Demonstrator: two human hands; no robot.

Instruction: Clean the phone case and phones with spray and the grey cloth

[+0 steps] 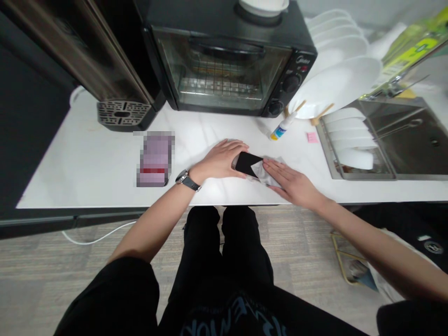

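A smartphone point(245, 164) with a black screen lies flat on the white counter in front of me. My left hand point(224, 159) grips its left end, thumb on the near edge and fingers on the far edge. Over the phone's right part is a light grey cloth point(262, 174), and my right hand point(290, 183) presses it down with the fingers laid together. That end of the phone is hidden under cloth and fingers. Behind my right hand a small spray bottle point(283, 127) with a blue and yellow label stands on the counter.
A pixelated pinkish object point(154, 158) lies left of my left hand. Behind stands a black toaster oven point(224, 70), with a drinks machine's drip tray point(122, 114) to its left. Racked white plates point(343, 79), a pink sticky note point(312, 137) and a metal sink point(406, 135) are rightward.
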